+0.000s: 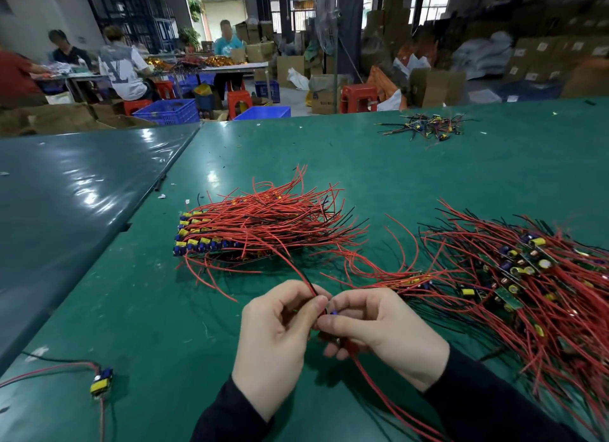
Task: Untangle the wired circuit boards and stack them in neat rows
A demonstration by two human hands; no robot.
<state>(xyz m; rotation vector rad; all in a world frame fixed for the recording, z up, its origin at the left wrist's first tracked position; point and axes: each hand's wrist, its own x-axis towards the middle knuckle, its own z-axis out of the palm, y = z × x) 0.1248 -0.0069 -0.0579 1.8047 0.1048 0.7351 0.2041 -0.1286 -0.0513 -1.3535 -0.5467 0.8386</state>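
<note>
**Desk:** Broadly, what fills the shot?

**Floor:** A green bench (329, 164) in a workshop. On its right edge sprawls the tangled heap (534, 296) of wired circuit boards, red leads running every way. Left of centre sits the stacked pile (237, 234), boards squared in rows at its left end, wires fanning right. A smaller scrap cluster (425, 128) lies far back, and one stray board (101, 380) rests near the front left corner.

**Desk:** And the hands?

**Floor:** Both meet low in the middle, between pile and heap. The left hand (276, 339) pinches a red-and-black wire pair (308, 285) just above the fingertips. The right hand (379, 329) curls around a single board (333, 312), mostly hidden; only a blue component shows. Its red leads trail toward the camera.

**Desk:** How should this step be handled?

**Floor:** By my judgement, steady the board in the right hand, draw the wires straight through the left so they lie parallel, and pull gently where they cross neighbours from the heap. Then set the board flush against the existing row, leads pointing the same way.
</note>
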